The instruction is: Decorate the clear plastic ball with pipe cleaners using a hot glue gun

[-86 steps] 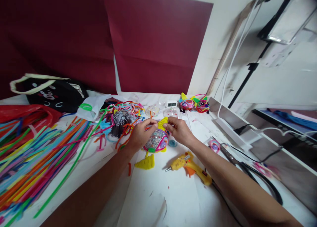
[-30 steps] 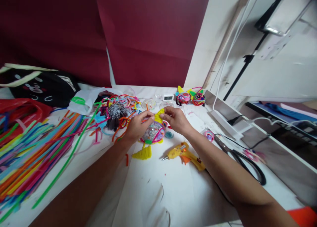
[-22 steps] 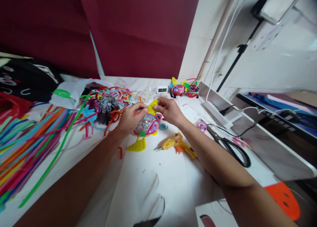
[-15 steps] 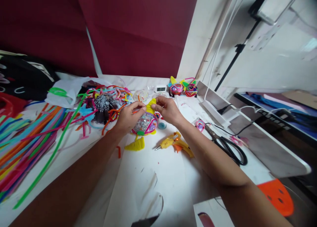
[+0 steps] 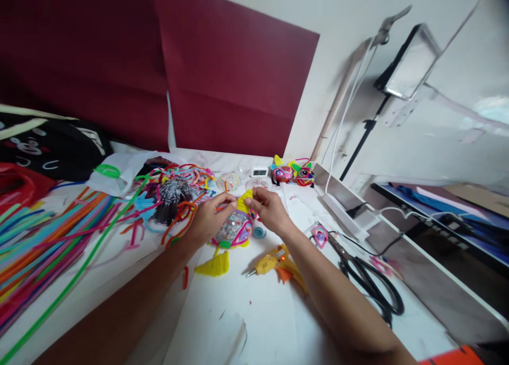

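Note:
My right hand (image 5: 270, 210) pinches a yellow fuzzy pipe-cleaner piece (image 5: 244, 201) between thumb and fingers. It rises from the top of a clear round ornament (image 5: 229, 229), which has silvery filling and is edged with pink and purple pipe cleaners. My left hand (image 5: 213, 216) is closed at the ornament's upper left, fingertips pinched near the yellow piece; what they hold is hidden. Below the ornament lies a second yellow fuzzy piece (image 5: 213, 264), shaped like a fin. A yellow glue gun (image 5: 278, 263) rests by my right forearm, its light glowing.
Loose coloured pipe cleaners (image 5: 51, 243) spread over the left side. Black-handled scissors (image 5: 368, 280) lie at right, beside a pink eye-like piece (image 5: 319, 236). Two decorated ornaments (image 5: 292, 173) and a small digital clock (image 5: 259, 172) stand at the back. A raised grey edge (image 5: 421, 264) runs along the right.
The camera has tilted upward, so the table and everything on it appear lower. Both hands stay at the ornament in nearly the same pose, with the yellow piece between them.

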Tool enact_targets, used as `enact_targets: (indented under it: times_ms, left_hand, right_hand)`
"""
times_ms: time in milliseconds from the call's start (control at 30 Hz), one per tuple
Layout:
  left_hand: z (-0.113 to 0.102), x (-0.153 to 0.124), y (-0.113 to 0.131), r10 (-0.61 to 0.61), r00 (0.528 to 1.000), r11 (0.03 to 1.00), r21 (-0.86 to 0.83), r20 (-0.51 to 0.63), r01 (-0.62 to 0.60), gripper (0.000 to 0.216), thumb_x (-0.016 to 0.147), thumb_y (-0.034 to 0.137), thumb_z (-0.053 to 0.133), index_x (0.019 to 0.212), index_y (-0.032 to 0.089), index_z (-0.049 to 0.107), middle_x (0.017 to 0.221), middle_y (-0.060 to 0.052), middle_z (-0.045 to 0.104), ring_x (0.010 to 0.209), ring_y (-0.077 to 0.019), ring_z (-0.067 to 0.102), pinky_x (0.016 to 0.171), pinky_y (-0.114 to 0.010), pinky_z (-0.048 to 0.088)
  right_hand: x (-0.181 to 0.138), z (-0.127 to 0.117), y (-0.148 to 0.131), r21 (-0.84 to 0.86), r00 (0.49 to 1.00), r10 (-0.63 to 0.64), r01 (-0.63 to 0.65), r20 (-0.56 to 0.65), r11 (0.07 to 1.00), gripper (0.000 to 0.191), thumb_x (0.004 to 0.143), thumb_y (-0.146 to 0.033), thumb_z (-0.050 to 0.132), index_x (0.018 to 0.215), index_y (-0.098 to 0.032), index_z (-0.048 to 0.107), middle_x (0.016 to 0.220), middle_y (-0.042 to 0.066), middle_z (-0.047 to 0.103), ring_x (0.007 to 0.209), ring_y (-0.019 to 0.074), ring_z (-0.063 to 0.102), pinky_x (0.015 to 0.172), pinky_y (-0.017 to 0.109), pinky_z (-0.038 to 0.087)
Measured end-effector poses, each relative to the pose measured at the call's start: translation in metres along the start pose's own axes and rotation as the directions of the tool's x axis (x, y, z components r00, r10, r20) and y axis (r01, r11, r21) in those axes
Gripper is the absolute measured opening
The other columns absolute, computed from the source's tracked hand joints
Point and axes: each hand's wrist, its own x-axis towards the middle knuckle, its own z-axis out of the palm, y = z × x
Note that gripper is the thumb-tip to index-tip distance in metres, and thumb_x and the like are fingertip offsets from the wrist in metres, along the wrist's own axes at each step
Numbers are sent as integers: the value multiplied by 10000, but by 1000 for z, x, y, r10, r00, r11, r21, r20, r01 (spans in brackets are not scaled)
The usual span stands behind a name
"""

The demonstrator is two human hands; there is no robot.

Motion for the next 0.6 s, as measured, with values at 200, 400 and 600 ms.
enact_targets:
  times_ms: [200,400,600]
  left_hand:
    - [-1,-1,6,-3,1000,1000,10,10,3,188,872,362,534,876,210,644,860,16,696,855,-172,650,813,-248,463]
    - [-2,-3,9,-6,1000,1000,16,10,6,195,868,363,531,876,205,646,881,3,704,877,-180,654,833,-257,463]
    - [-2,-3,9,-1,1000,1000,15,21,1,196,872,358,520,879,208,646,865,9,703,855,-176,657,812,-255,469]
  right_hand:
    - [-1,-1,3,2,1000,16,-16,-2,1000,226,813,-419,605,767,-203,558,657,-23,507,615,135,447,561,258,358]
    - [-4,-1,2,10,1000,18,-18,11,1000,232,809,-434,604,789,-205,568,689,-11,533,648,142,470,566,254,370]
    - [-4,1,0,18,1000,9,-10,21,1000,203,813,-404,575,757,-212,543,659,-24,491,623,137,431,552,253,345]
